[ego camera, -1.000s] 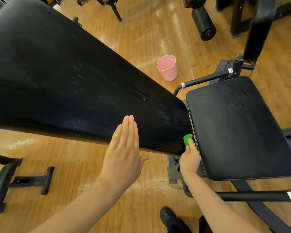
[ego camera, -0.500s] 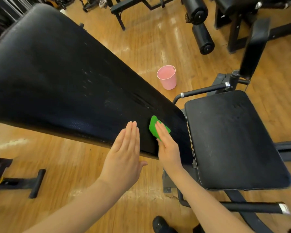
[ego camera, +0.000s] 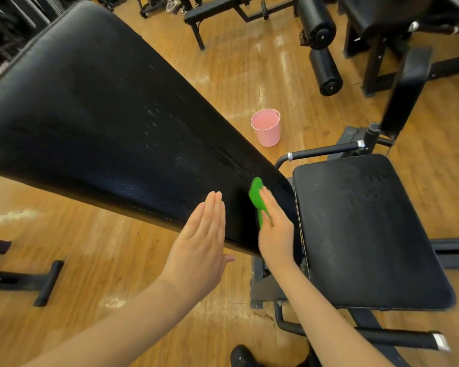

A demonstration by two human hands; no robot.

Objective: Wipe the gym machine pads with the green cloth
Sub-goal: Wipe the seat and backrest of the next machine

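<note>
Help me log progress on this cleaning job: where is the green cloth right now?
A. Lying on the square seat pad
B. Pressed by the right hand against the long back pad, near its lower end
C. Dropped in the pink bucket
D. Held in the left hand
B: the right hand presses the green cloth flat against the long back pad near its lower end, while the left hand is flat and holds nothing.

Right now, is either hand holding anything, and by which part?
The right hand presses the green cloth flat against the long back pad under straight fingers, covering its lower part. The left hand holds nothing.
</note>
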